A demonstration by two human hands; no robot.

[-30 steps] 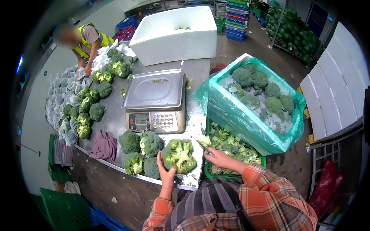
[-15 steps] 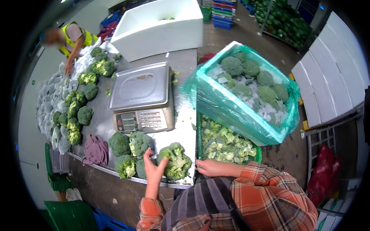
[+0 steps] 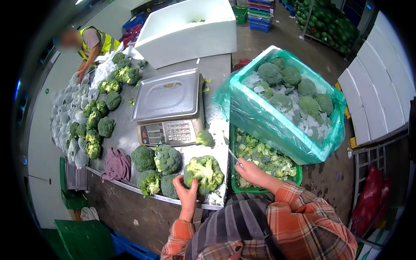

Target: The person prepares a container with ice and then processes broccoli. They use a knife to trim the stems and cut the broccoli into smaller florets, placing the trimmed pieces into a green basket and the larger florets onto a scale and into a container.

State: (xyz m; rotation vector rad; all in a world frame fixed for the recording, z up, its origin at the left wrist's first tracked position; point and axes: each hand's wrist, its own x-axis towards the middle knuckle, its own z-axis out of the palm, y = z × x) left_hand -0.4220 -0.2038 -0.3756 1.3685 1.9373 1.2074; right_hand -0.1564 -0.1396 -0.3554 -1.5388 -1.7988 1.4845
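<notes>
A broccoli head (image 3: 205, 172) with its pale stalks turned up is at the table's near corner. My left hand (image 3: 186, 196) has its thumb and fingers curled at that head's left edge. In my right hand (image 3: 253, 173) is a knife, its thin blade (image 3: 234, 157) pointing up and left, apart from the head. A small floret (image 3: 204, 138) shows beside the scale's front right corner; whether it rests there or is in the air, I cannot tell. Several other heads (image 3: 167, 159) sit left of my left hand.
Ahead is a weighing scale (image 3: 167, 97), with a white foam box (image 3: 186, 47) behind. A green-lined box (image 3: 277, 117) of broccoli and ice stands right, above a green crate (image 3: 297, 180) of trimmings. Netted heads (image 3: 71, 108) and a co-worker (image 3: 95, 43) are far left.
My left hand has closed at the broccoli head, which is turned with more stalk showing. My right hand has moved up and right with the knife. A loose floret has appeared near the scale.
</notes>
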